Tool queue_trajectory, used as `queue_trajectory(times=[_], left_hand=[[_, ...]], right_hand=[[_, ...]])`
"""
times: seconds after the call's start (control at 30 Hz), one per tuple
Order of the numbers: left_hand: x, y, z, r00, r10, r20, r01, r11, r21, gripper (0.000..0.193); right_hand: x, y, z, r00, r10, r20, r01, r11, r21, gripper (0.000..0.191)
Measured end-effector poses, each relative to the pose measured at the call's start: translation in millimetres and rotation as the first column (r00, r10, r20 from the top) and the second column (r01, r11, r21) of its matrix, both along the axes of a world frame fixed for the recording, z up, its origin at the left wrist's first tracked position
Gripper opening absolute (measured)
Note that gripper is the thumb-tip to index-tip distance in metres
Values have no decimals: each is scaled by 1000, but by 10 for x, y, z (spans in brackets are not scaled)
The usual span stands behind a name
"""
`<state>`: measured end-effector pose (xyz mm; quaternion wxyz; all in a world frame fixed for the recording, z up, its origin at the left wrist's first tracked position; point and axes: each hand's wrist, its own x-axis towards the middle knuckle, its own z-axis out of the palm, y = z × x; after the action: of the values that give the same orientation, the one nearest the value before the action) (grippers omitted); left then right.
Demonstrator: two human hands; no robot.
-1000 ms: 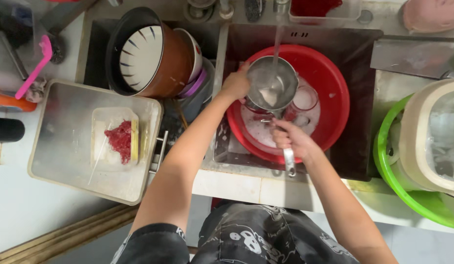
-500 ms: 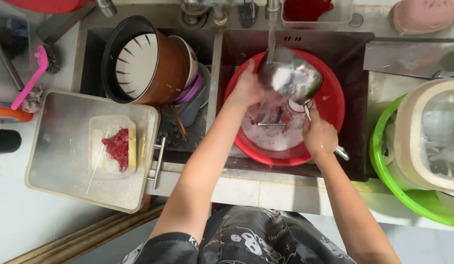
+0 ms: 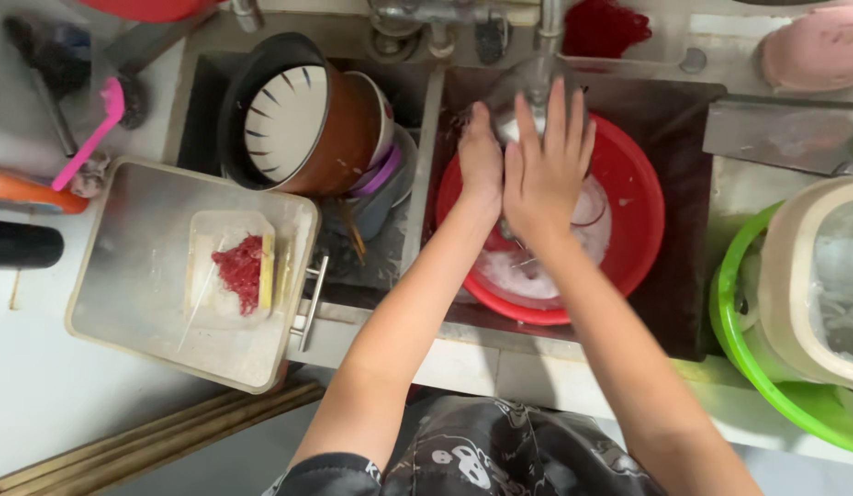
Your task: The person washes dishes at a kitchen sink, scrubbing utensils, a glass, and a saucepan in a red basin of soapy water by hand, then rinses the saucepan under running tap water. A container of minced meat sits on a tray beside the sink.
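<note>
A red basin (image 3: 639,216) with soapy water and a glass sits in the right sink bowl, under the tap (image 3: 548,28). A steel bowl (image 3: 523,87) is held up beneath the tap, mostly hidden behind my hands. My left hand (image 3: 480,163) grips its left side. Flat against the bowl lies my right hand (image 3: 548,170), fingers apart and pointing at the tap. Foam and a utensil (image 3: 527,271) lie in the basin below my wrists.
The left sink bowl holds a brown pot with a white ribbed bowl (image 3: 289,119) and stacked dishes. A steel tray (image 3: 137,294) holds a white dish with a red clump (image 3: 238,271). There is a pink brush (image 3: 91,138) at left and a green basin (image 3: 748,358) at right.
The steel bowl has been lifted from over the basin to right under the tap. My right hand let go of the utensil and came up flat against the bowl.
</note>
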<state>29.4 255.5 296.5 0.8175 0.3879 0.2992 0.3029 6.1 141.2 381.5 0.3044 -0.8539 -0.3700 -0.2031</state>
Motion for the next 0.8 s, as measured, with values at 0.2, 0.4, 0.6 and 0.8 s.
queue_trajectory(times=[0.2,0.4,0.6,0.8], left_hand=[[-436,-178,242,988,-102,-119,122,976,179,44],[-318,-215,156,997,-11,-75,38,930,367,42],[-571,-191,167,971,-133,-198,199,911,361,49],[-582,184,376,991,-101,-83,85,981,-173,42]], right_hand=[[997,404,477,579,-262,-772,39,955,-294,37],[512,329,-78,951,-111,290,156,978,-138,38],[1296,109,-224,654,138,-743,-245,969,-35,43],[844,-130,-711,-256,727,-637,639,622,452,38]])
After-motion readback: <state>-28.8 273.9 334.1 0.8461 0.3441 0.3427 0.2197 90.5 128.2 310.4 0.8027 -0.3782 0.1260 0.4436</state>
